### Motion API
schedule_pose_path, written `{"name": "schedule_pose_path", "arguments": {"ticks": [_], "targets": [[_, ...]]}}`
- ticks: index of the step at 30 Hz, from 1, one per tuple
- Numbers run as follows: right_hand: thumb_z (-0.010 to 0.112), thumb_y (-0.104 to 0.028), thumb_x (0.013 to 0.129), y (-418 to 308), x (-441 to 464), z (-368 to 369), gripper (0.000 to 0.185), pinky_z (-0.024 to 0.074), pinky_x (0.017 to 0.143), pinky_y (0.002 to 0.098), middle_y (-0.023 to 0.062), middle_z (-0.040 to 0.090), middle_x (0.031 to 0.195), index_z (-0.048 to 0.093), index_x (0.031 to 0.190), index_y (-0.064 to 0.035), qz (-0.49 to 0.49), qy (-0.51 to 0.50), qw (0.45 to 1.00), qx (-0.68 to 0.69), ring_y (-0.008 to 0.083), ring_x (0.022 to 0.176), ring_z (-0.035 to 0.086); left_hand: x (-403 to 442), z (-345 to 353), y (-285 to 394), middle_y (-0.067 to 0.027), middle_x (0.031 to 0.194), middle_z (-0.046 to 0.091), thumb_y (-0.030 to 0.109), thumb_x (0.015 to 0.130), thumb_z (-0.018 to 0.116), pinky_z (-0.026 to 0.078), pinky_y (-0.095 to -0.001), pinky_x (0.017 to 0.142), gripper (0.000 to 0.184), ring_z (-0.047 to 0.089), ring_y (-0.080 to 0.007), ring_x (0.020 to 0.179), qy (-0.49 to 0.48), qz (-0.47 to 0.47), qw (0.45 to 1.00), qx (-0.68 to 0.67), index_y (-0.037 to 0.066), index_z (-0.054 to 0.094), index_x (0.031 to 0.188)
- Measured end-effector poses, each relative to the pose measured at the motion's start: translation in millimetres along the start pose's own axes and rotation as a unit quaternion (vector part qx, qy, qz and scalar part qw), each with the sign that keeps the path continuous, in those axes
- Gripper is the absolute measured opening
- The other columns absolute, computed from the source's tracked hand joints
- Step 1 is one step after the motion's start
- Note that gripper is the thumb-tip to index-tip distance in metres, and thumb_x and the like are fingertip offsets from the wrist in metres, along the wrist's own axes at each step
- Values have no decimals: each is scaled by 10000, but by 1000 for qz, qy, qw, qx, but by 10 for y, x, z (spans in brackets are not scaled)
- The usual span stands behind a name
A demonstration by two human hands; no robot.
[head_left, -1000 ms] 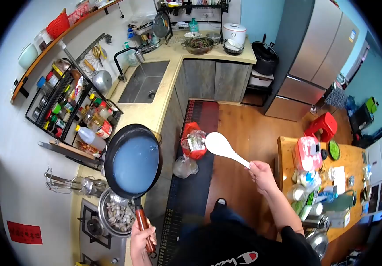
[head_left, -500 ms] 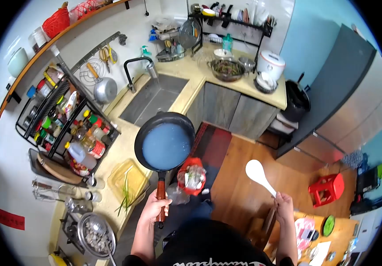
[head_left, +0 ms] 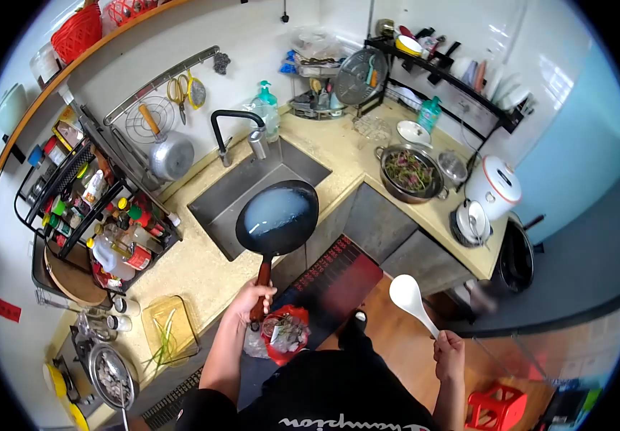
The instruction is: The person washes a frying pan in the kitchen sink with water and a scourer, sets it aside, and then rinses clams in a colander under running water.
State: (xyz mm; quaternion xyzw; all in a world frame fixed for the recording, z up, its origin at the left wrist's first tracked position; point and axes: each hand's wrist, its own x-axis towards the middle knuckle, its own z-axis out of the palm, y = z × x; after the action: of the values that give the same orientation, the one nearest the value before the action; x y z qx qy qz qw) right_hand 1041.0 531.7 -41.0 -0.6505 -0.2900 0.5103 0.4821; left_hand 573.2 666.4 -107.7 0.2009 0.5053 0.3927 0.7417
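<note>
Head camera feed, viewed from my station. Left hand point(head_left: 254, 300): fingers wrapped around the brown handle of a black frying pan point(head_left: 297, 233). Right hand point(head_left: 449, 353): closed on the handle end of a white ladle point(head_left: 406, 291), held well apart from the pan, bowl end pointing away from the body.

Pan position: in my view it overlaps the right-hand near part of the sink point(head_left: 218, 214), below the faucet point(head_left: 258, 142). I cannot tell its height above the rim. A cloudy, pale liquid point(head_left: 275, 210) covers the far part of its inside; the part near the handle shows dark.

Surroundings: I note a red bag point(head_left: 274, 353) with litter in it, lower down, beside the left wrist in view. On the counter to the left, a yellowish glass dish point(head_left: 153, 321) carries green stalks point(head_left: 163, 350). Beyond the sink's right side stands a pot point(head_left: 390, 189) of leafy greens.
</note>
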Motion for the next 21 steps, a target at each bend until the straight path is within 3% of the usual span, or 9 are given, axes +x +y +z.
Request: {"name": "schedule_pose_path", "arguments": {"ticks": [4, 6, 7, 12, 15, 20, 21], "targets": [[571, -206, 967, -366, 983, 18, 268, 251, 396, 217, -39, 438, 567, 528, 730, -88, 21, -80, 996, 27, 44, 429, 336, 693, 228, 236, 12, 622, 494, 61, 841, 625, 403, -235, 414, 137, 479, -89, 468, -46, 2, 993, -109, 83, 490, 839], [586, -235, 965, -533, 1391, 93, 252, 275, 412, 210, -33, 472, 596, 573, 775, -70, 28, -102, 994, 22, 45, 454, 366, 901, 294, 316, 24, 614, 481, 90, 862, 599, 402, -222, 417, 169, 473, -73, 476, -66, -21, 983, -169, 97, 473, 751], [593, -247, 963, -615, 1569, 150, 247, 283, 420, 205, -31, 481, 606, 595, 801, -61, 33, -108, 994, 9, 44, 464, 378, 991, 392, 383, 32, 608, 481, 98, 871, 593, 416, -207, 418, 168, 468, -62, 471, -30, -22, 976, -213, 97, 477, 750], [602, -268, 959, -927, 2284, 505, 258, 276, 429, 194, -32, 485, 607, 626, 871, -27, 38, -164, 986, -13, 42, 475, 388, 1586, 431, 566, 31, 631, 485, 93, 887, 575, 437, -205, 432, 126, 481, -59, 496, -86, 8, 939, -332, 85, 484, 799], [592, -261, 966, -1069, 2583, 853, 270, 248, 420, 199, -35, 466, 589, 621, 873, -9, 41, -179, 983, -16, 39, 460, 357, 1899, 368, 591, 23, 657, 478, 75, 912, 538, 437, -195, 451, 64, 474, -58, 517, -146, 6, 893, -426, 59, 488, 874], [559, -234, 982, -1410, 3003, 1544, 253, 229, 419, 212, -49, 425, 575, 608, 892, -3, 68, -201, 977, -30, 41, 446, 316, 2290, 302, 647, 24, 650, 482, 85, 913, 528, 448, -213, 474, 185, 491, -71, 529, -211, -9, 798, -565, 88, 467, 738], [551, -225, 984, -1458, 3054, 1679, 247, 225, 421, 217, -58, 409, 567, 606, 895, -1, 75, -193, 978, -37, 41, 447, 310, 2330, 298, 660, 22, 658, 482, 84, 916, 520, 453, -217, 482, 136, 490, -75, 530, -230, -11, 774, -590, 62, 513, 782]]}}
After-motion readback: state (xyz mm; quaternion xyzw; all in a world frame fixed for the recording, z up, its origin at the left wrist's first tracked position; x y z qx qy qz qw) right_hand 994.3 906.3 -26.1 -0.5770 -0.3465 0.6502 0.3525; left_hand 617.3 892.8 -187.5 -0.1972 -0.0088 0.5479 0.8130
